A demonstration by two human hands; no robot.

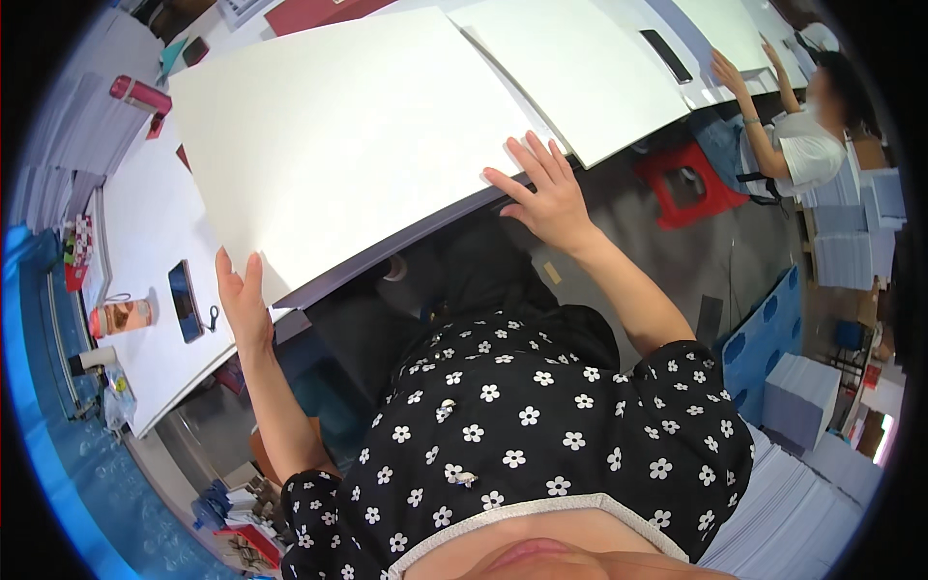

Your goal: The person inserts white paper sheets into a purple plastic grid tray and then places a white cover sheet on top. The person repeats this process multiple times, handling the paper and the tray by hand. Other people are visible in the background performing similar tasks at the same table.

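Note:
A large stack of white paper sheets (358,135) lies on the table in front of me. At its left side, near the front corner, my left hand (244,302) rests upright against the edge, fingers stretched out. My right hand (549,198) is spread at the stack's right end, fingertips touching the edge there. Neither hand is closed round anything. Just beyond the right hand lies a second pile of white sheets (590,77), close beside the first.
On the table's left part are a smartphone (184,302), a jar (121,317) and a pink-red flask (142,95). Another phone (666,56) lies on the right. A person (797,145) works at the far right, near a red stool (681,184). Paper stacks (788,503) stand at lower right.

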